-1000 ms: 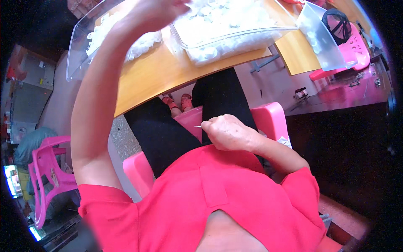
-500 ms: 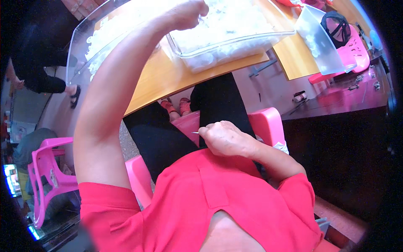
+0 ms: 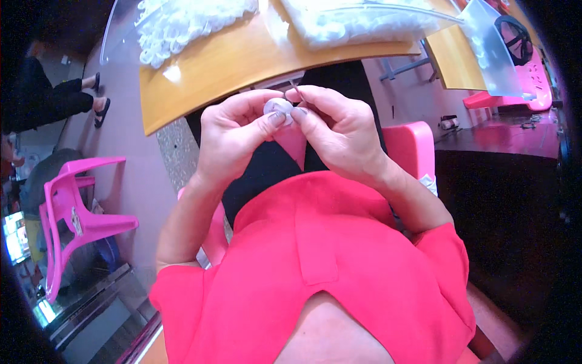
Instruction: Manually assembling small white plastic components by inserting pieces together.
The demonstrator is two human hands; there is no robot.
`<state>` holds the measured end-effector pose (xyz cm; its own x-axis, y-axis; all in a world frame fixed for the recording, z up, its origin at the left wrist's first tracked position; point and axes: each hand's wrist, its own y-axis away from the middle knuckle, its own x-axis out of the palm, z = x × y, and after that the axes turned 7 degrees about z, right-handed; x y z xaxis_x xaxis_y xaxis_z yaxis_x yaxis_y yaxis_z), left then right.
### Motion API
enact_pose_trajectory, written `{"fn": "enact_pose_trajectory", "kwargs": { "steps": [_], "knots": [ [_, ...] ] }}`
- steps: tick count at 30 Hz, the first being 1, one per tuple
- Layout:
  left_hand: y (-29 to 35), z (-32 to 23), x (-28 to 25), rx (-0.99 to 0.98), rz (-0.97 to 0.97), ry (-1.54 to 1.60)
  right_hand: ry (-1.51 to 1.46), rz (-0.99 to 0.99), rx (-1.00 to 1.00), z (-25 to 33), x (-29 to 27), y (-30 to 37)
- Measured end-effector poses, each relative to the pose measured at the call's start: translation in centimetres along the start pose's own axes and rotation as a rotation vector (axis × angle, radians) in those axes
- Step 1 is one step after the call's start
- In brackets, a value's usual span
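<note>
My left hand (image 3: 233, 133) pinches a small round whitish translucent piece (image 3: 276, 107) between thumb and fingers, over my lap. Close against it, my right hand (image 3: 345, 133) is closed on a thin metal tool (image 3: 293, 86) whose exact kind I cannot make out. The tool's slim end sticks up past the right fingers, and the right thumb touches the edge of the piece. Both hands are just in front of the table (image 3: 242, 73).
Heaps of small white ring-like pieces (image 3: 182, 27) and a clear tray of white pieces (image 3: 364, 24) are on the table. At right stand a translucent bin (image 3: 494, 60) and pink chair (image 3: 536, 88). Another pink chair (image 3: 91, 221) and a person's legs (image 3: 54, 97) are at left.
My left hand has come back from the tray area to my lap with the round piece. My right hand has risen forward to meet it, still holding the thin tool.
</note>
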<state>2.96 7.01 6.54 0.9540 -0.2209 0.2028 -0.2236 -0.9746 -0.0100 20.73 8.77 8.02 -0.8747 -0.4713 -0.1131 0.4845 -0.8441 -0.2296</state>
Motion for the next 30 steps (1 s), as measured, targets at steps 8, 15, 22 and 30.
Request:
{"fn": "enact_pose_trajectory", "kwargs": {
  "steps": [8,15,22,30],
  "knots": [
    [4.6,2.1,-0.4,0.099,-0.072,0.072,0.051,0.105,0.037,-0.4,2.5,0.4],
    [6.8,2.8,-0.7,0.164,-0.154,0.211,0.004,0.18,0.122,-1.2,4.3,1.3],
    [7.5,2.7,-2.6,0.165,-0.125,0.203,0.539,0.355,-0.177,-0.4,3.0,2.6],
    [7.5,3.1,-2.8,0.18,-0.059,0.214,0.674,0.44,-0.133,-0.5,3.6,2.4]
  ]
}}
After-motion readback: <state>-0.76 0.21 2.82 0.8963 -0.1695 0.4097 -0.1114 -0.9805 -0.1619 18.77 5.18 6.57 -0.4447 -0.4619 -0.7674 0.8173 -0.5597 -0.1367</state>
